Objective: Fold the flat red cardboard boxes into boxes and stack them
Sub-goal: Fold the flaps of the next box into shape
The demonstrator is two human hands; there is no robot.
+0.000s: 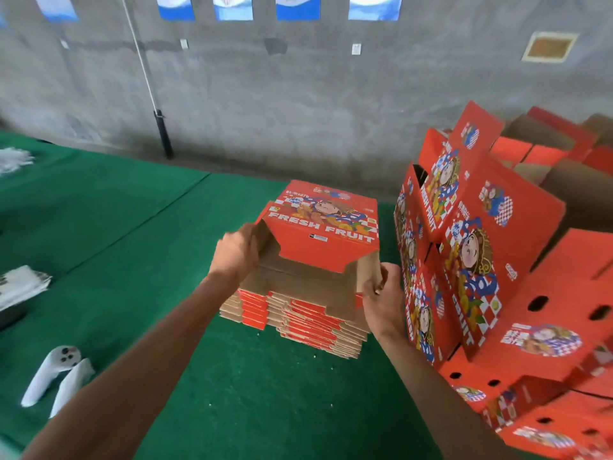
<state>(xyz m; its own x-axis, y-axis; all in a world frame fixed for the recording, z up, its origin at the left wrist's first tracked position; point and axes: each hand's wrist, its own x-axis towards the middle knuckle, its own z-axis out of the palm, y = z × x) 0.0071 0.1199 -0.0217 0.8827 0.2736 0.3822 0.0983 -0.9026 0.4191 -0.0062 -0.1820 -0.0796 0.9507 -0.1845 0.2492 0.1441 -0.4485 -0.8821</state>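
Head view: one red box blank was held part-opened above the stack of flat blanks on green matting; its side flaps were gripped by left hand and right hand. Folded boxes were piled just right.

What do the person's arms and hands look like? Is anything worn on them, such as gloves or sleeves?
Both forearms are bare up to the frame's lower edge: no sleeves are visible. The left hand and the right hand wear no gloves. I see no watch, bracelet or ring, though the fingers are partly hidden.
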